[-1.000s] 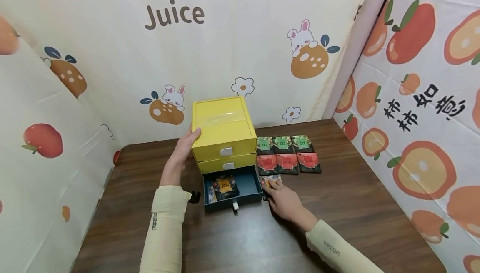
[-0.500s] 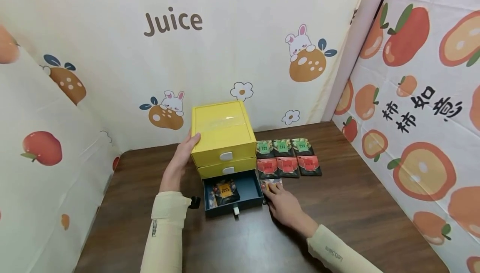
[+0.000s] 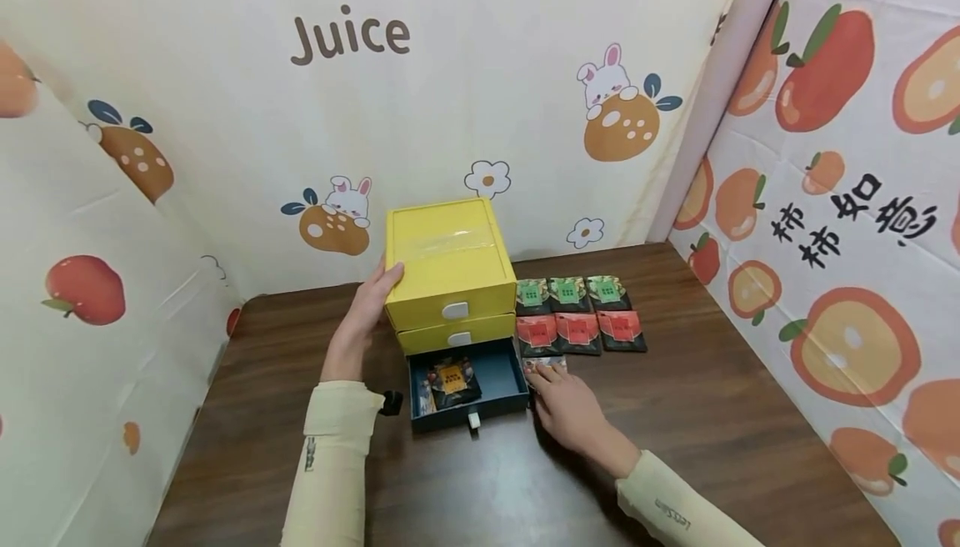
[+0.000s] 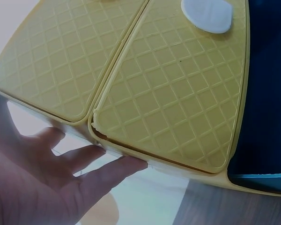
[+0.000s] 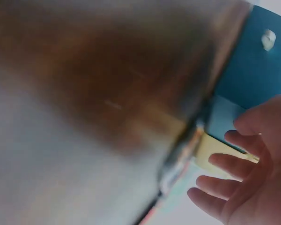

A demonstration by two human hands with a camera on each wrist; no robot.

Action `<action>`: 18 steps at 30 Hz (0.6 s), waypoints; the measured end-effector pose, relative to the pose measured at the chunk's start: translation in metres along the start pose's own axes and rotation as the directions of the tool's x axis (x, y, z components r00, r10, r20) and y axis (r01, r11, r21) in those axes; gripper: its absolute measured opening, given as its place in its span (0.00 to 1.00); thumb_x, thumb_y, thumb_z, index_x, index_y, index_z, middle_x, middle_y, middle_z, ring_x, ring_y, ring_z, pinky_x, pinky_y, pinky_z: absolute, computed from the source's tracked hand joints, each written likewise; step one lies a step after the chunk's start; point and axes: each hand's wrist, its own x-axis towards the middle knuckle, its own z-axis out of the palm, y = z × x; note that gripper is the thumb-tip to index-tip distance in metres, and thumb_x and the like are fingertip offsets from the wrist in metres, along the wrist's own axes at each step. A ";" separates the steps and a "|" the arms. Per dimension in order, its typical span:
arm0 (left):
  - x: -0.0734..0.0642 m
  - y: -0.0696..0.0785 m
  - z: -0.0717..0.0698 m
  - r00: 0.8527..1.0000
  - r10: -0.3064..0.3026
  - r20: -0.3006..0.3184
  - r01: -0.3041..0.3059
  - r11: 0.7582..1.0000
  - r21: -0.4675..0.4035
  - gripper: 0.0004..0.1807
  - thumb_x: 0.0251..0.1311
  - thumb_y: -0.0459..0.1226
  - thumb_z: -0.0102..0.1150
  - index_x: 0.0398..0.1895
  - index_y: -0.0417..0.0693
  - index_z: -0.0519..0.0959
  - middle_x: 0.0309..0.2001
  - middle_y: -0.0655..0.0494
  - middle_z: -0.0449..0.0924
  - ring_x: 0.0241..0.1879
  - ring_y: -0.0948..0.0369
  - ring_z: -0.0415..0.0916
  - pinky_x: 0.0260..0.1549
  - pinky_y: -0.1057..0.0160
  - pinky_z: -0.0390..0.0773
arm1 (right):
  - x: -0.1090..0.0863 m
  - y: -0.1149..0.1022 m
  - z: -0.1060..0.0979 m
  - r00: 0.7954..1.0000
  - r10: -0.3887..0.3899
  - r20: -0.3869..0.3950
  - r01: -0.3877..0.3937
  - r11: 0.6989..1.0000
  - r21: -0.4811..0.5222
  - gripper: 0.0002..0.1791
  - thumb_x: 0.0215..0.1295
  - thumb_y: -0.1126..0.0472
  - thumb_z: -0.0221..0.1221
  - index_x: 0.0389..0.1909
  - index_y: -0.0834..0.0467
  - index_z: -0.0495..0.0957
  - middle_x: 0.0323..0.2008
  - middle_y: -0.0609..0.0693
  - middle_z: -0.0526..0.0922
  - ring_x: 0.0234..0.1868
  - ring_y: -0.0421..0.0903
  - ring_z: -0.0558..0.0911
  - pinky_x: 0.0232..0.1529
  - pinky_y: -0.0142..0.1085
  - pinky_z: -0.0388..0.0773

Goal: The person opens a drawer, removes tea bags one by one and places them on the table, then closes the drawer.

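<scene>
My left hand (image 3: 372,301) rests against the left side of a yellow drawer box (image 3: 448,253), thumb at its top edge. In the left wrist view, the fingers of the left hand (image 4: 61,171) touch the box's side wall. The bottom blue drawer (image 3: 501,372) is pulled out. Inside it lies a black packet with an orange label (image 3: 454,380). My right hand (image 3: 573,414) lies right of the drawer, fingertips over another packet (image 3: 555,360), mostly hidden under them. In the right wrist view, the right hand (image 5: 253,173) has loosely bent, spread fingers and nothing visibly gripped.
Right of the box lie a row of green-labelled packets (image 3: 568,294) and a row of red-labelled packets (image 3: 578,333). Two upper yellow drawers with white tabs (image 3: 455,311) are closed. All stand on a brown wooden table (image 3: 720,414) before printed curtains (image 3: 450,97).
My right fingers now cover more of the packet beneath them, and its orange label is no longer visible. My left hand stays on the box. The head view shifts slightly.
</scene>
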 end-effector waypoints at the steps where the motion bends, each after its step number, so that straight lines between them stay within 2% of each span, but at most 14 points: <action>1: 0.001 0.001 0.000 1.000 0.002 0.002 -0.002 1.000 -0.002 0.36 0.66 0.63 0.46 0.75 0.83 0.47 0.42 0.38 0.74 0.31 0.55 0.78 0.35 0.52 0.78 | 0.003 0.000 -0.004 0.999 -0.019 -0.040 0.019 1.000 0.008 0.19 0.62 0.62 0.63 0.55 0.60 0.80 0.54 0.57 0.80 0.56 0.58 0.77 0.53 0.53 0.73; 4: -0.003 0.005 0.000 1.000 0.006 0.010 -0.006 1.000 0.005 0.36 0.67 0.62 0.46 0.75 0.81 0.45 0.43 0.38 0.72 0.31 0.55 0.77 0.34 0.54 0.78 | 0.017 -0.005 -0.020 0.988 -0.069 -0.137 0.076 0.996 0.040 0.13 0.61 0.63 0.64 0.46 0.58 0.84 0.44 0.51 0.84 0.46 0.50 0.82 0.46 0.46 0.78; 7: -0.014 0.013 0.000 1.000 0.003 0.020 -0.003 1.000 0.018 0.36 0.70 0.58 0.43 0.77 0.75 0.44 0.44 0.38 0.72 0.30 0.56 0.76 0.35 0.55 0.77 | 0.031 -0.017 -0.035 0.986 -0.086 -0.143 0.103 0.989 0.110 0.09 0.62 0.61 0.63 0.43 0.55 0.84 0.40 0.46 0.85 0.41 0.43 0.81 0.42 0.41 0.80; 11: -0.011 0.012 0.001 1.000 -0.001 0.029 0.001 1.000 0.003 0.35 0.71 0.58 0.43 0.77 0.76 0.44 0.42 0.40 0.73 0.30 0.56 0.76 0.35 0.55 0.78 | 0.052 -0.034 -0.046 0.987 -0.161 -0.023 0.162 0.958 0.235 0.11 0.66 0.61 0.61 0.48 0.54 0.83 0.44 0.46 0.84 0.46 0.41 0.81 0.47 0.39 0.78; 14: -0.001 0.001 0.001 1.000 0.002 0.013 -0.002 1.000 -0.007 0.35 0.67 0.62 0.46 0.75 0.82 0.46 0.39 0.42 0.74 0.30 0.56 0.77 0.34 0.54 0.78 | 0.070 -0.047 -0.042 0.962 -0.264 0.071 0.226 0.915 0.333 0.12 0.68 0.63 0.59 0.50 0.57 0.82 0.46 0.48 0.84 0.48 0.44 0.81 0.48 0.39 0.77; 18: 0.001 -0.002 0.001 1.000 0.015 -0.002 -0.015 1.000 -0.008 0.36 0.65 0.64 0.47 0.74 0.83 0.47 0.37 0.42 0.76 0.29 0.56 0.78 0.35 0.53 0.78 | 0.091 -0.061 -0.025 0.920 -0.350 0.176 0.260 0.882 0.393 0.14 0.67 0.63 0.60 0.51 0.60 0.82 0.46 0.51 0.84 0.44 0.43 0.81 0.44 0.35 0.77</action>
